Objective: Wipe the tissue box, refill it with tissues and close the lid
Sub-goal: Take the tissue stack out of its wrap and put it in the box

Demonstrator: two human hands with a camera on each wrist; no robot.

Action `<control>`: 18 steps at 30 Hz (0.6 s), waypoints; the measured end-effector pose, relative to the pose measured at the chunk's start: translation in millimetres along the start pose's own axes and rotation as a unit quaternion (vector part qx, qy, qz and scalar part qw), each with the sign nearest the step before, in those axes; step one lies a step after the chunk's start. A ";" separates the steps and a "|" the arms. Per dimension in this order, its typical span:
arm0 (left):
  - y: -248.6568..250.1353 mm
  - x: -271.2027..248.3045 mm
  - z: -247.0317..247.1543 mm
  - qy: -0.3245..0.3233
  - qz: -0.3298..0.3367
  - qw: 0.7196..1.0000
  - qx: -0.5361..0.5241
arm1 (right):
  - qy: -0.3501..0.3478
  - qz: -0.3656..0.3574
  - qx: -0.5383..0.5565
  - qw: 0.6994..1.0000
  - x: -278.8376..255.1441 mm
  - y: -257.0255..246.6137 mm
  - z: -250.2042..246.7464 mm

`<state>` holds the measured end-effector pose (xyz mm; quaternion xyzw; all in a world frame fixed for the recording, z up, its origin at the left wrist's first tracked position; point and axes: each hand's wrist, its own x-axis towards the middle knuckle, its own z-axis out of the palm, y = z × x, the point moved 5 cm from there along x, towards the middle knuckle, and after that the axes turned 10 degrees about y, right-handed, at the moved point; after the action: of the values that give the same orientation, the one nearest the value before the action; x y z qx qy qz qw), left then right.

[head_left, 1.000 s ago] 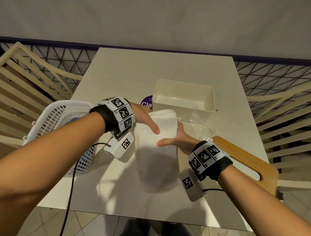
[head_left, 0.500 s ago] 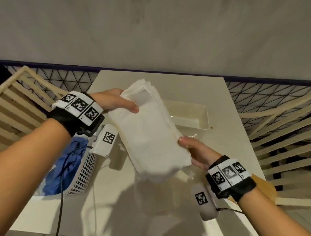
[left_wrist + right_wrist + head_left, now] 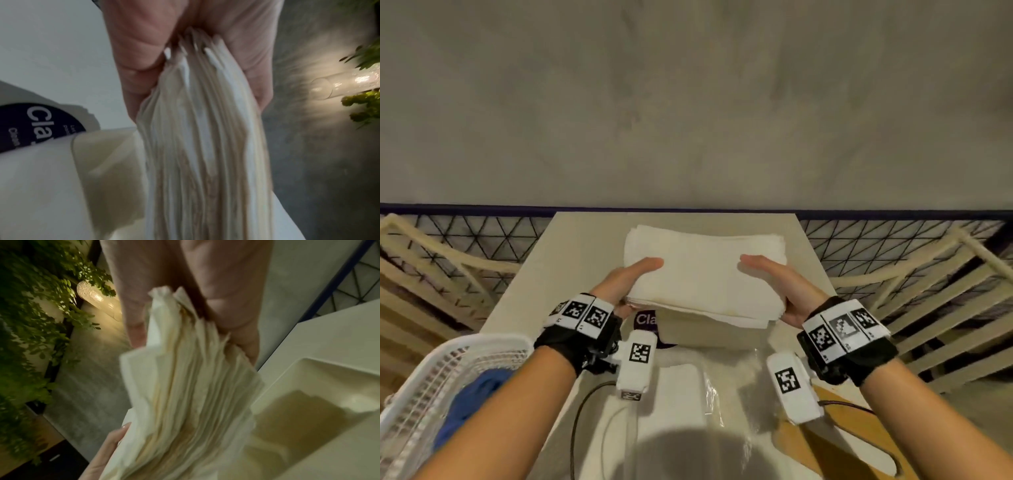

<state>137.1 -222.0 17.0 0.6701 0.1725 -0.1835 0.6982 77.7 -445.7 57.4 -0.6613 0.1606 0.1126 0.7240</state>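
Two hands carry one thick stack of white folded tissues point(image 3: 703, 277) in the head view: the left hand point(image 3: 625, 279) clasps its left end and the right hand point(image 3: 779, 284) its right end, each thumb laid over the top and the other fingers tucked beneath, so both are grasping the stack and holding it level above the pale surface point(image 3: 722, 411). Just under the stack's near edge shows the wall of the cream plastic tissue box point(image 3: 705, 337), with a dark purple round sticker point(image 3: 645, 322) beside it on the left; a white mesh basket holding a blue cloth point(image 3: 441, 394) stands at the near left, a wooden board with a slot point(image 3: 859, 442) lies at the near right, and a crumpled clear plastic wrapper point(image 3: 717, 394) lies between them. From the left wrist, the fingers point(image 3: 139, 65) and thumb pinch the layered tissue edges, and the box's open corner point(image 3: 107, 162) lies just below and to the side. From the right wrist, the fingers point(image 3: 242, 318) clamp the other end, whose sheets look slightly frayed, though blur makes that hard to confirm, and the empty box interior point(image 3: 308, 402) lies open beneath. The refill step seems to be in hand, with the lid yet to be fitted. The next move probably calls for lowering the stack squarely into the opening, keeping the ends level so loose corners do not catch on the rim.
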 end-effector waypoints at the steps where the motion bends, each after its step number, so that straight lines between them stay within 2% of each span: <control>1: -2.0 5.7 6.1 -0.002 -0.005 1.000 -0.006 | 0.018 0.011 -0.040 0.999 8.4 2.1 -7.1; 4: -3.5 15.1 25.4 -0.007 -0.021 0.999 -0.040 | 0.085 0.031 -0.129 0.987 28.1 0.9 -25.1; 8: -6.1 37.8 36.4 0.028 -0.034 0.999 -0.015 | 0.143 0.044 -0.096 0.984 54.0 -2.5 -44.4; 12: -23.5 64.9 37.6 0.023 -0.102 0.994 0.040 | 0.168 0.099 -0.104 0.975 87.0 23.0 -54.0; 14: -26.3 71.0 37.8 0.041 -0.109 0.987 0.114 | 0.155 0.124 -0.127 0.972 97.2 38.5 -52.7; 16: -26.4 73.7 36.5 0.069 -0.083 0.967 0.229 | 0.153 0.142 -0.136 0.968 106.9 54.7 -53.7; 18: -27.2 77.7 39.2 0.066 -0.066 0.949 0.302 | 0.153 0.148 -0.138 0.967 123.5 74.7 -63.9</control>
<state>191.5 -264.1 -43.0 0.8471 0.1987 -0.2284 0.4369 158.3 -507.7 -63.3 -0.7330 0.3484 0.1367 0.5680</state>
